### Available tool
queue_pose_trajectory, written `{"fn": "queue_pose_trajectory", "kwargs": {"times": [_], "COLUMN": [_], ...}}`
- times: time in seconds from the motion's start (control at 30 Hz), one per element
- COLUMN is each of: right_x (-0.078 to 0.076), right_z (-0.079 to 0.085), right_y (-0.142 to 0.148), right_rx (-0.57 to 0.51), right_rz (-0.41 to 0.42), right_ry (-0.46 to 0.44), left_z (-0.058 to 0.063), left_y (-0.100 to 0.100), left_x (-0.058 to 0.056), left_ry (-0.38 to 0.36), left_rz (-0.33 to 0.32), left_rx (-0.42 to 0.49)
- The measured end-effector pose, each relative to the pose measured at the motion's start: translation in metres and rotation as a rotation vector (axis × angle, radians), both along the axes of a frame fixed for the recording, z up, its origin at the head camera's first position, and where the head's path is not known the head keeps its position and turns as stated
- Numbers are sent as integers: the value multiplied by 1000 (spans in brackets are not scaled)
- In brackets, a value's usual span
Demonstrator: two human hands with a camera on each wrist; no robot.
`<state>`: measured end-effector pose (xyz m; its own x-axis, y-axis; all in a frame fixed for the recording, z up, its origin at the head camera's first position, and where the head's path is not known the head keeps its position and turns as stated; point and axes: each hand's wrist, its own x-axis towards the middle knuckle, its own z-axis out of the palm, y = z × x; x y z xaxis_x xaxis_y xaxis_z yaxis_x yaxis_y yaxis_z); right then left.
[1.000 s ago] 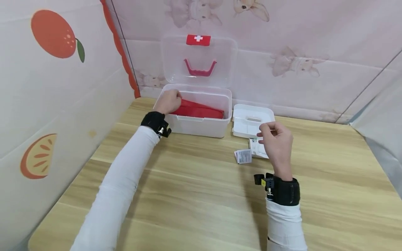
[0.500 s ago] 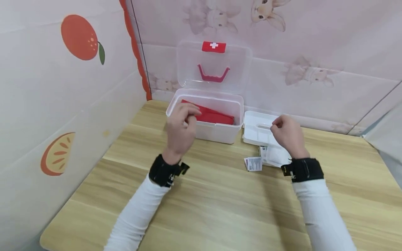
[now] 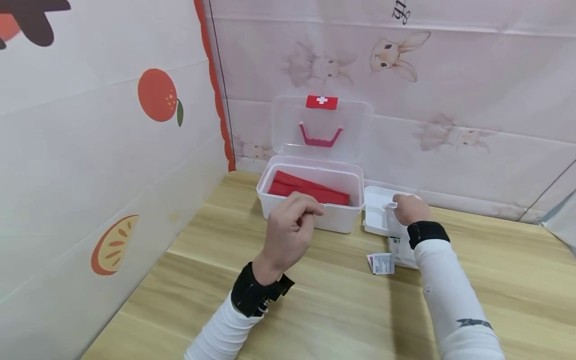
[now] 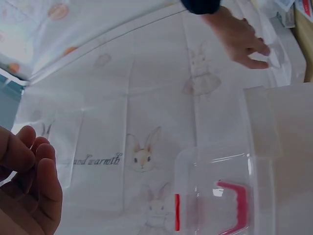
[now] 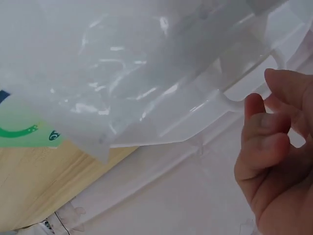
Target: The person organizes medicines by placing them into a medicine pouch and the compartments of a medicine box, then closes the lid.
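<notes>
My left hand (image 3: 290, 227) hovers in front of the clear first-aid box (image 3: 339, 218), fingers loosely curled and holding nothing. The box's lid (image 3: 355, 125), with a pink handle, stands raised against the back wall. Inside lies a folded red cloth-like item (image 3: 310, 190). At the right, my right hand (image 3: 411, 210) is over the white tray (image 3: 375, 220), thumb and fingers beside its handle (image 5: 230, 100). The right wrist view shows a gap between thumb and fingertips, so no grip is visible. A white and green carton (image 3: 396, 247) with a clear wrapper on it lies partly under the right arm.
Small flat packets (image 3: 381, 263) lie on the wooden table (image 3: 342, 305), left of the carton. A printed cloth wall (image 3: 450, 90) stands right behind the box and tray. Another cloth wall (image 3: 112, 150) borders the table on the left.
My left hand has come out of the box and back toward me, leaving the red item inside. The right hand has reached forward to the tray's handle. The head view has shifted.
</notes>
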<state>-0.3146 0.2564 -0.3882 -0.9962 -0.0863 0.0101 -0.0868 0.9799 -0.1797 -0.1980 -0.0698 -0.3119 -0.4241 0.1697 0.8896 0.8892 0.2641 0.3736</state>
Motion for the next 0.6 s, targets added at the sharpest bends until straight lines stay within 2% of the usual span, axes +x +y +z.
{"fn": "queue_pose_trajectory", "kwargs": {"times": [0.17, 0.37, 0.47, 0.6], "right_x": [-6, -9, -7, -7], "right_z": [-10, -17, -9, 18], "right_y": [-1, 10, 15, 20], "right_rx": [20, 54, 23, -35], "right_rz": [38, 82, 74, 75], "right_ry": [6, 29, 89, 240], "left_z": [6, 5, 6, 10], "left_y": [-7, -11, -14, -19], "left_x": [3, 4, 3, -2], "left_ry": [2, -28, -31, -21], "left_rz": [-4, -17, -10, 4], "left_rx": [32, 28, 19, 7]}}
